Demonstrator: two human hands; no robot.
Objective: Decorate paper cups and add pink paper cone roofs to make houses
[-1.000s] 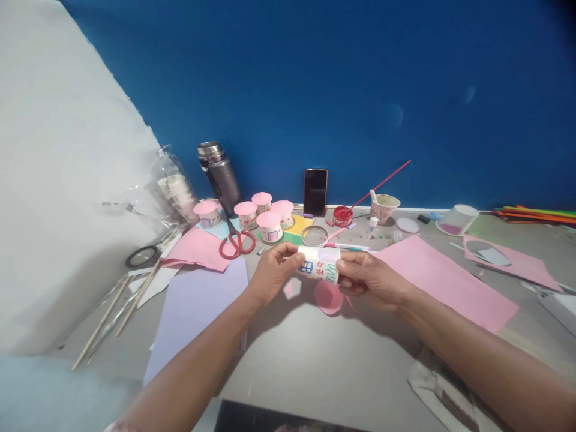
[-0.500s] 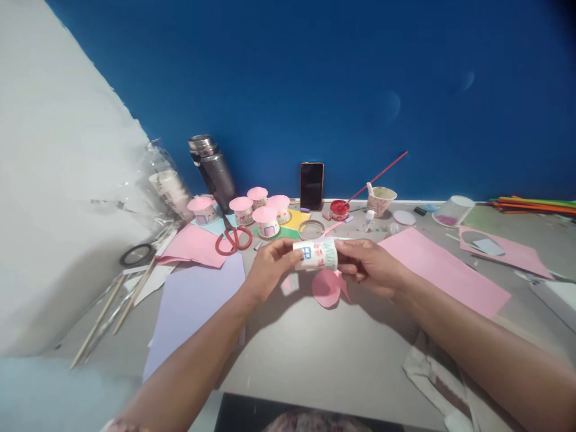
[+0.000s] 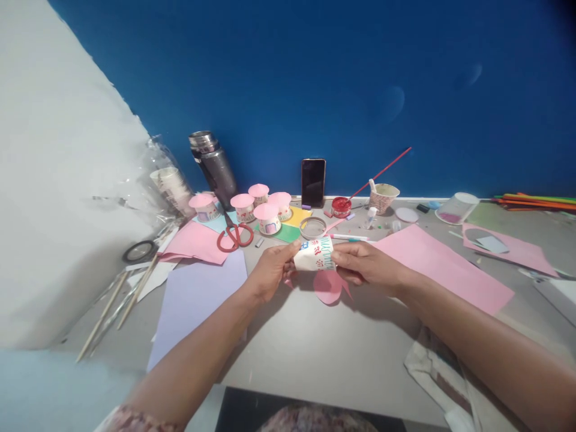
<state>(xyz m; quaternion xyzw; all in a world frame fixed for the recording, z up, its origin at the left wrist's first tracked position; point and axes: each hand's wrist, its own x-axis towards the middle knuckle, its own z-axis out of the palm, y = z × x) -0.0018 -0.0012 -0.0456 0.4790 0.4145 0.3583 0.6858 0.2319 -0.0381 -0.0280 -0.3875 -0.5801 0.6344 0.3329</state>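
While the two hands stay close together over the middle of the table (image 3: 315, 354), the small paper cup (image 3: 315, 255) between them has rolled on since a second ago: the little blue window drawn on its side, which faced up and out then, has now swung round to the left edge, and the red and green scribbles lie on top. The left hand (image 3: 270, 270) pinches one end of the cup with thumb and fingertips, and the right hand (image 3: 364, 267) closes its fingers on the other end, so both are shut on it and neither is spread wide. The cup lies on its side in the air, just above a pink paper cut-out (image 3: 327, 288) that rests on the table under the right fingers; I cannot tell whether they touch. To my eye the change means the cup is being turned over in the fingers, not put down, since the grip has not loosened. Farther back stand five small cups with pink tops (image 3: 267, 217), with red scissors (image 3: 234, 237) just in front of them and a roll of tape (image 3: 312, 228) near the hands. A dark phone (image 3: 313, 182) leans on the blue wall, a pot of red paint (image 3: 341, 207) sits beside it, and a large pink sheet (image 3: 443, 270) lies to the right.
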